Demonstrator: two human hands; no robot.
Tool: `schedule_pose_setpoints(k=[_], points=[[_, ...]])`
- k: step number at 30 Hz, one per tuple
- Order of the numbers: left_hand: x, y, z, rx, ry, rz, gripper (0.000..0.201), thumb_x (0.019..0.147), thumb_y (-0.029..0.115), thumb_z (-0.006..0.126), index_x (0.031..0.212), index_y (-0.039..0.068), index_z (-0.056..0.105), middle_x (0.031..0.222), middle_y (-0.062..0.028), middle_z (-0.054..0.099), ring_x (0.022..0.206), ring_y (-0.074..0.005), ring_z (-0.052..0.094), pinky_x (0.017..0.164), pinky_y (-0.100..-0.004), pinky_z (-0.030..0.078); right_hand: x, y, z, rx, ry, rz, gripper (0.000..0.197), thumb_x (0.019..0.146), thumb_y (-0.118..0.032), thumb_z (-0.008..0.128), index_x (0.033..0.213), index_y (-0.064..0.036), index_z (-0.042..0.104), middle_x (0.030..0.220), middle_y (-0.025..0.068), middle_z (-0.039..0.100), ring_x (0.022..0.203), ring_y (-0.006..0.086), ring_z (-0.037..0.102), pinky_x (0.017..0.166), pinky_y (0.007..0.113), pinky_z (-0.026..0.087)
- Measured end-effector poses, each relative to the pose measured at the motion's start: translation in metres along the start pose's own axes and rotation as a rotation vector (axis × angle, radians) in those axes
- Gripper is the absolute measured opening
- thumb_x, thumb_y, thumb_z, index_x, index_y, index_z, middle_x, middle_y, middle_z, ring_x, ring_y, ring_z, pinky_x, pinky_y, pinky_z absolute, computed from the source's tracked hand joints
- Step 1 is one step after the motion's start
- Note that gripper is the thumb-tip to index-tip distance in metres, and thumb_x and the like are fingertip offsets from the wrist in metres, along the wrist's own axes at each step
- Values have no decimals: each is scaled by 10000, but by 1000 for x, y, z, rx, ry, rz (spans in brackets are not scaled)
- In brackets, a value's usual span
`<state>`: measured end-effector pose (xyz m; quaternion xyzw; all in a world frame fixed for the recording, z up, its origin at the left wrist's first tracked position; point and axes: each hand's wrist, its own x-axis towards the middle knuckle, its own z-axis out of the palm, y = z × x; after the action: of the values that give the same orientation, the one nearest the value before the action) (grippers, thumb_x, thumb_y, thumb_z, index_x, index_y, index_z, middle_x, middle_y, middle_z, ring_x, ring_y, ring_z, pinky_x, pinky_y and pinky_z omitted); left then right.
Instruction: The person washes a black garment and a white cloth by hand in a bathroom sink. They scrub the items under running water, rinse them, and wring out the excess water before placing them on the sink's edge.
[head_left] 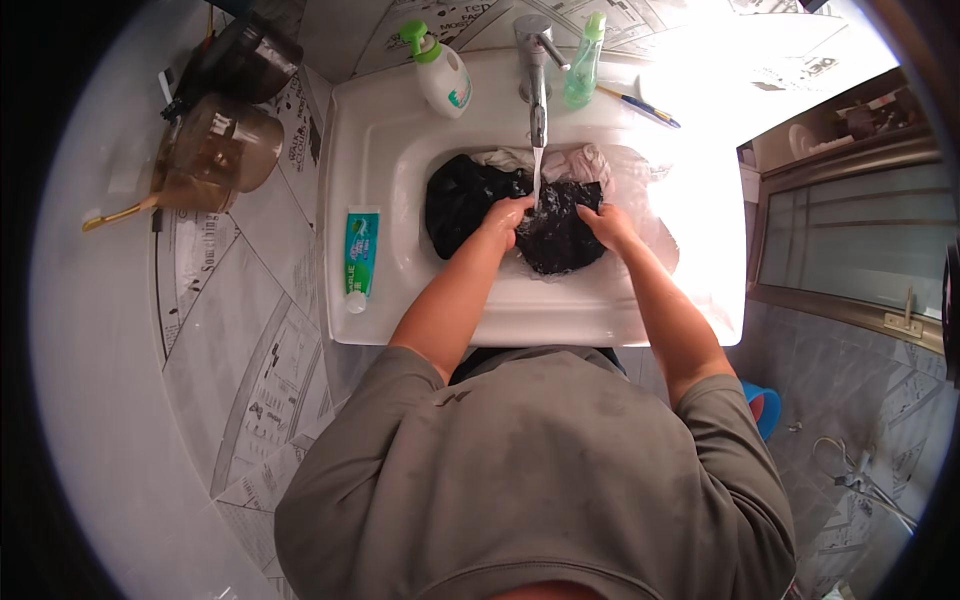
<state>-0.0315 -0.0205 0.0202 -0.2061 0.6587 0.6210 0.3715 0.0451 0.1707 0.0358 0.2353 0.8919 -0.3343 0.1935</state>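
Observation:
Black wet cloth (562, 240) lies spread in the white sink (400, 330), with water from the faucet (535, 75) running onto it. On its left part, my left hand (508, 220) is closed round a fold of the cloth. At the right edge, my right hand (608, 226) pinches the same cloth between thumb and fingers. Behind the black cloth, pale pinkish-white cloth (588, 163) lies in the basin, partly covered. What kind of garment either cloth is, I cannot tell.
A white pump bottle (443, 84) with a green top and a green clear bottle (583, 75) flank the faucet. A toothpaste tube (361, 252) lies on the left rim. A blue toothbrush (648, 110) rests at the back right. Brown cups (232, 145) hang on the left wall.

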Motion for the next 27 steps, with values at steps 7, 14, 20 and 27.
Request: schedule_pose_setpoints(k=[7,14,20,27], points=[[-49,3,-11,-621,-483,-229,540,890,445,602,1249,45,546,1293,-125,555,1206,-283,513,1038,-480,387,-48,-5,-19,1469,-420,-37,486,913,-381,582,1199,12,569,1127,140,643,991,239,638,898,344,495],[-81,28,4,-638,-617,-208,630,836,530,629,1265,77,542,1300,-109,549,1237,-277,492,1045,-475,376,-71,-42,-27,1802,-551,-102,473,939,-378,536,1219,3,545,1129,149,641,998,249,638,925,354,497],[-90,48,6,-544,-140,77,401,802,327,720,1062,33,638,1003,-99,644,971,-234,607,900,-411,476,-72,-10,-34,1226,-228,-43,471,904,-454,585,1103,-27,589,1001,86,647,925,159,623,804,319,495],[-138,73,18,364,154,972,173,780,118,707,861,14,595,737,-9,598,653,-82,503,645,-261,448,-99,-23,-28,675,169,-568,1084,664,-392,837,1478,-84,191,1440,230,307,1315,336,357,1055,418,336]])
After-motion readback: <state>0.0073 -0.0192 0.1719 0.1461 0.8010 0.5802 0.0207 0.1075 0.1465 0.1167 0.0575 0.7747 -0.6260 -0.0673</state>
